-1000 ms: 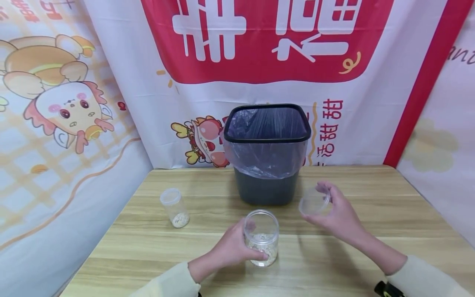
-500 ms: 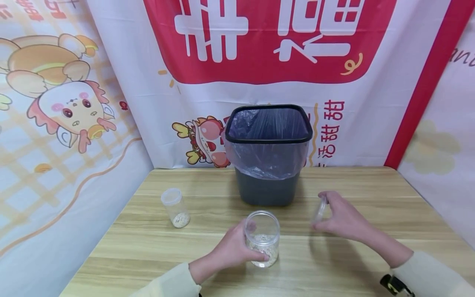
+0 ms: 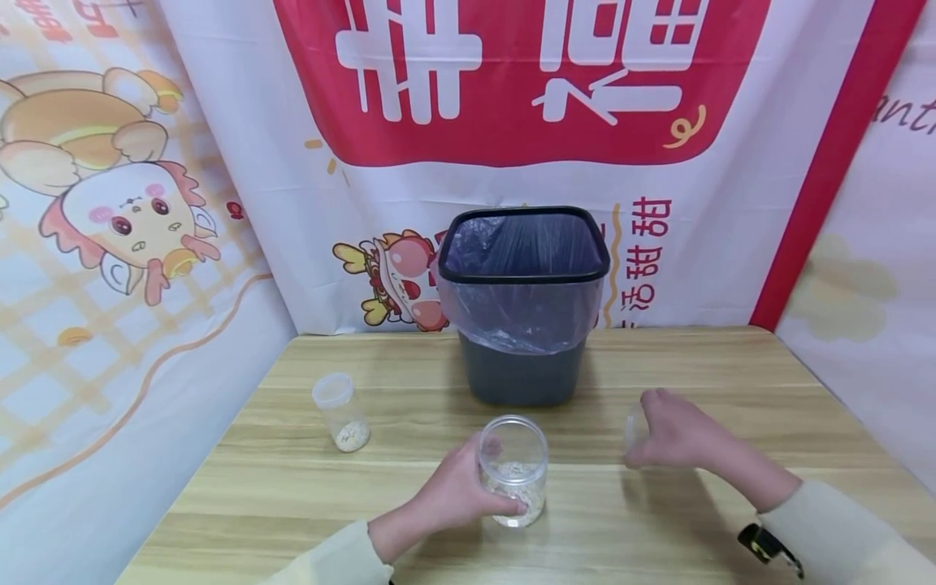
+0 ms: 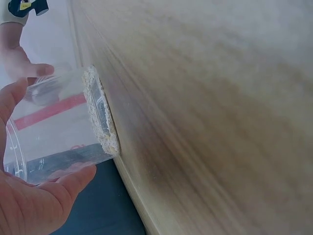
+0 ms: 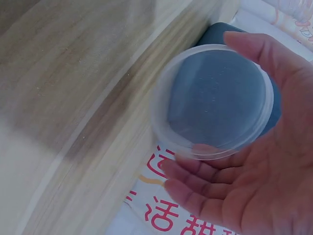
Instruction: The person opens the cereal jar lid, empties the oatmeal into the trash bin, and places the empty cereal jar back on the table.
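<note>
My left hand (image 3: 453,491) grips a clear plastic jar (image 3: 517,455) standing upright on the table, its mouth uncovered. A layer of pale flakes, like oats (image 4: 100,112), covers the bottom of this jar. Off to the right, my right hand (image 3: 676,435) pinches a round clear lid (image 5: 215,103) by its rim between thumb and fingers, close over the table. In the head view the lid stands nearly edge-on, partly behind the fingers. A smaller clear jar (image 3: 340,410), capped with a whitish lid and holding a few pale flakes, stands at the left.
A dark bin (image 3: 522,370) with a black rim and a thin plastic liner stands at the back of the wooden table (image 3: 409,390), beyond the gripped jar. Printed cloth (image 3: 717,203) hangs behind the table and along both sides.
My right hand has moved slightly right and down towards the table with the lid, turning it from face-on to nearly edge-on. The left hand and its jar have stayed put.
</note>
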`<state>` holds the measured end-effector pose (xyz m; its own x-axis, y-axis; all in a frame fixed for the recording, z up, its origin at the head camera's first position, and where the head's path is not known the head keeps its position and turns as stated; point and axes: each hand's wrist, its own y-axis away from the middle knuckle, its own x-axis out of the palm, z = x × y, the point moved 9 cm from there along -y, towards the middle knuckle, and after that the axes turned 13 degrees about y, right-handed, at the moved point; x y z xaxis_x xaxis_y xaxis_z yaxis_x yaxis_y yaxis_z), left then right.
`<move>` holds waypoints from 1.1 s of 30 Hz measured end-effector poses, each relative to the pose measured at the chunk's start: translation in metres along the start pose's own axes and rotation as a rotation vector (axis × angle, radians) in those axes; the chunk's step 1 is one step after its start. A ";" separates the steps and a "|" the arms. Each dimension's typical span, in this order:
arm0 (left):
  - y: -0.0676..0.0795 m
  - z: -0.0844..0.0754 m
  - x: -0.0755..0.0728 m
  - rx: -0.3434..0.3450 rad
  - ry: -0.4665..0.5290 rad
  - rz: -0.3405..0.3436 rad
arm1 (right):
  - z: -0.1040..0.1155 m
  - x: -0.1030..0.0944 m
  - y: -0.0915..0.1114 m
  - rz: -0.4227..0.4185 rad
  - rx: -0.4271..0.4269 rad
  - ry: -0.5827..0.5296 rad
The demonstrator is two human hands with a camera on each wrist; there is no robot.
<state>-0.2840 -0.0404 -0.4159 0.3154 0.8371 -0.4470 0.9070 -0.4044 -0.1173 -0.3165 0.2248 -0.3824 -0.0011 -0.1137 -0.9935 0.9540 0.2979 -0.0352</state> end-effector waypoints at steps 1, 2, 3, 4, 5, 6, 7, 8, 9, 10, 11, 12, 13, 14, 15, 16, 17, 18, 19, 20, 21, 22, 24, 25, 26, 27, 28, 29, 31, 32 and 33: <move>0.000 0.000 0.000 -0.001 0.000 0.000 | -0.001 0.001 0.000 0.010 0.001 0.009; 0.000 0.000 0.000 -0.002 0.000 0.001 | -0.002 0.002 0.000 0.028 0.009 0.015; 0.000 0.000 0.000 -0.002 -0.001 0.001 | -0.002 0.004 0.000 0.045 0.013 0.019; 0.000 0.000 0.000 -0.003 -0.001 0.001 | -0.002 0.006 -0.001 0.061 0.020 0.025; 0.000 0.000 0.000 -0.003 -0.001 0.000 | -0.003 0.007 -0.001 0.077 0.024 0.030; 0.000 0.000 0.000 -0.002 0.001 0.000 | -0.004 0.009 -0.001 0.089 0.028 0.033; 0.001 0.000 0.000 -0.002 0.001 0.000 | -0.004 0.011 -0.001 0.100 0.029 0.035; 0.001 0.000 0.000 -0.002 0.000 -0.001 | -0.004 0.013 -0.001 0.116 0.032 0.032; 0.001 0.000 0.000 -0.002 0.001 -0.002 | -0.005 0.015 -0.001 0.126 0.033 0.031; 0.001 0.000 0.000 -0.002 0.002 -0.002 | -0.005 0.017 -0.002 0.135 0.036 0.029; 0.001 0.000 0.000 -0.004 0.003 -0.003 | -0.006 0.019 -0.002 0.146 0.040 0.026; 0.002 0.000 0.000 -0.004 0.001 -0.004 | -0.006 0.021 -0.002 0.157 0.045 0.019; 0.002 -0.001 0.000 -0.004 -0.002 -0.005 | -0.007 0.023 -0.002 0.169 0.051 0.013; 0.002 -0.001 0.000 -0.004 -0.004 -0.006 | -0.008 0.025 -0.002 0.181 0.059 0.008; 0.002 -0.001 0.000 -0.004 -0.007 -0.007 | -0.008 0.026 -0.002 0.191 0.065 0.004; 0.002 -0.001 0.000 -0.005 -0.010 -0.008 | -0.009 0.026 -0.003 0.198 0.067 0.001; 0.002 -0.002 0.000 -0.005 -0.013 -0.009 | -0.009 0.027 -0.003 0.204 0.069 -0.004; 0.002 -0.002 0.000 -0.005 -0.016 -0.010 | -0.009 0.027 -0.004 0.205 0.069 -0.005; 0.002 -0.002 0.000 -0.005 -0.017 -0.011 | -0.008 0.027 -0.005 0.203 0.066 -0.008; 0.001 -0.002 0.000 -0.006 -0.019 -0.011 | -0.008 0.027 -0.005 0.202 0.064 -0.013; 0.001 -0.001 0.000 -0.006 -0.021 -0.011 | -0.007 0.027 -0.006 0.197 0.059 -0.015; 0.001 -0.001 0.000 -0.007 -0.021 -0.011 | -0.006 0.028 -0.006 0.191 0.051 -0.016; 0.001 0.000 0.000 -0.006 -0.022 -0.011 | -0.005 0.029 -0.007 0.184 0.044 -0.027; 0.001 0.000 0.000 -0.006 -0.021 -0.010 | -0.005 0.030 -0.008 0.185 0.042 -0.033; 0.001 0.000 0.000 -0.007 -0.021 -0.009 | -0.005 0.032 -0.008 0.188 0.041 -0.037; 0.001 0.001 0.000 -0.007 -0.021 -0.008 | -0.004 0.033 -0.008 0.191 0.039 -0.040; 0.001 0.001 0.000 -0.007 -0.021 -0.008 | -0.004 0.034 -0.008 0.195 0.040 -0.046; 0.001 0.001 0.000 -0.008 -0.022 -0.007 | -0.004 0.035 -0.009 0.199 0.042 -0.051; 0.001 0.001 0.000 -0.008 -0.023 -0.006 | -0.004 0.037 -0.010 0.202 0.038 -0.052; 0.001 0.001 0.000 -0.008 -0.024 -0.006 | -0.004 0.038 -0.010 0.200 0.037 -0.052; 0.001 0.001 0.000 -0.009 -0.024 -0.006 | -0.003 0.038 -0.010 0.198 0.035 -0.050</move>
<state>-0.2832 -0.0408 -0.4165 0.3033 0.8303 -0.4676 0.9113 -0.3961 -0.1123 -0.3274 0.2206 -0.4206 0.2012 -0.1037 -0.9740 0.9439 0.2864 0.1645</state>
